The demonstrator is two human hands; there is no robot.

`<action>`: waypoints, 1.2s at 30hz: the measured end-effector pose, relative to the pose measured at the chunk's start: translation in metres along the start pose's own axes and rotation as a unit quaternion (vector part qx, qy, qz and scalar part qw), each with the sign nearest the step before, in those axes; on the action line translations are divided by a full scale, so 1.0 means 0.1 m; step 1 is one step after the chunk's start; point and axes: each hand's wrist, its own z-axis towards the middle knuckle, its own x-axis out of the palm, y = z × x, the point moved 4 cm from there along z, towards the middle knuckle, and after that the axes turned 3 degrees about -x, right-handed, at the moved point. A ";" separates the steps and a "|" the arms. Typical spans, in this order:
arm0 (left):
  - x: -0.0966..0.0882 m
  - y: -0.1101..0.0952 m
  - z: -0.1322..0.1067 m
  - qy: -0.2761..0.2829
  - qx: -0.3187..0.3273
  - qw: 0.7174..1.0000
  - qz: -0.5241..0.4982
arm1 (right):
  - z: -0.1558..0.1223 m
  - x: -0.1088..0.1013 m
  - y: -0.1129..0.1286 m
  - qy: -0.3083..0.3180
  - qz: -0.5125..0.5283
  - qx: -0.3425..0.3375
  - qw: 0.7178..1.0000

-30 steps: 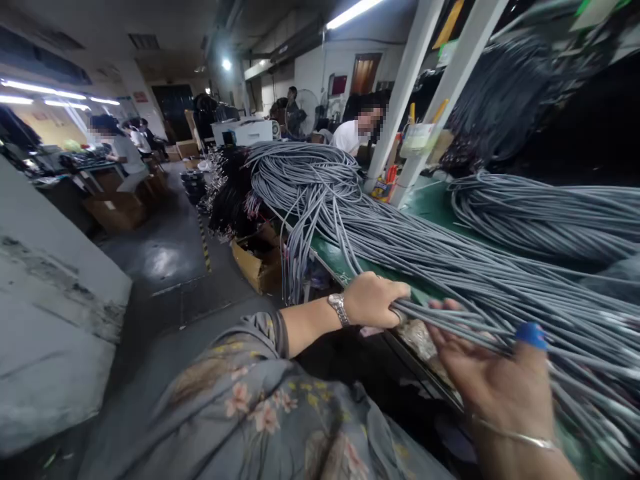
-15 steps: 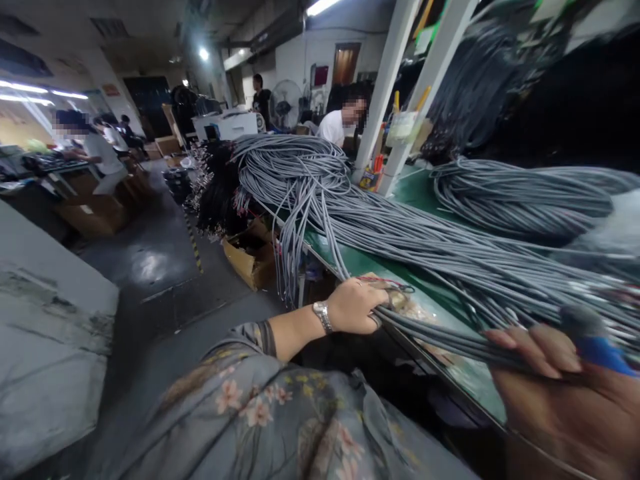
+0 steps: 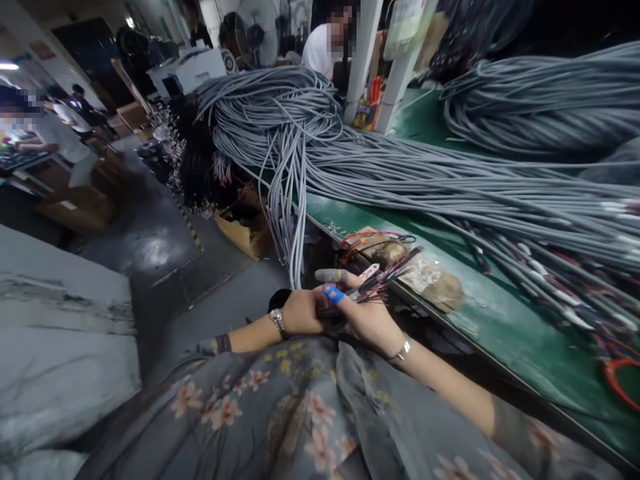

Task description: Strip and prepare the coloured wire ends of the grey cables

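Although some pale print shows on the edge of the green table [image 3: 480,313], just beyond the fingertips, it is too blurred to read; no other label is legible.

Farther past the fingers a thick heap of grey cables [image 3: 450,193] covers the table, w/ several strands hanging over the edge straight above the hands. A crumpled bag [image 3: 430,280] lies on the table right of the fingertips, near them but not touching. Left of the hanging strands are black cables [image 3: 197,173] and a cardboard box [image 3: 245,233] on the floor. A person in a white shirt [image 3: 317,47] sits far behind the heap.

Both hands meet over the lap. The left hand [image 3: 300,310], w/ a watch [image 3: 277,322], is closed round the near end of a bundle of thin wires [image 3: 387,275]. The right hand [image 3: 367,317] also wraps it, thumb in a blue cap [image 3: 333,294] pressing on top and one finger in a grey cap [image 3: 330,275]. The wire ends, dark and reddish, fan out past the right fingertips toward the table edge.
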 end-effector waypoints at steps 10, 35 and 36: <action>0.05 -0.04 0.26 0.258 0.067 0.942 -0.203 | 0.09 0.02 -0.29 0.048 -0.018 0.006 0.999; 0.24 0.34 0.15 0.225 -0.076 0.884 -0.402 | -0.05 -0.18 -0.49 -0.010 -0.189 -0.048 0.981; 0.23 0.33 0.17 0.203 -0.065 0.885 -0.413 | -0.07 -0.20 -0.48 -0.011 -0.187 -0.048 0.981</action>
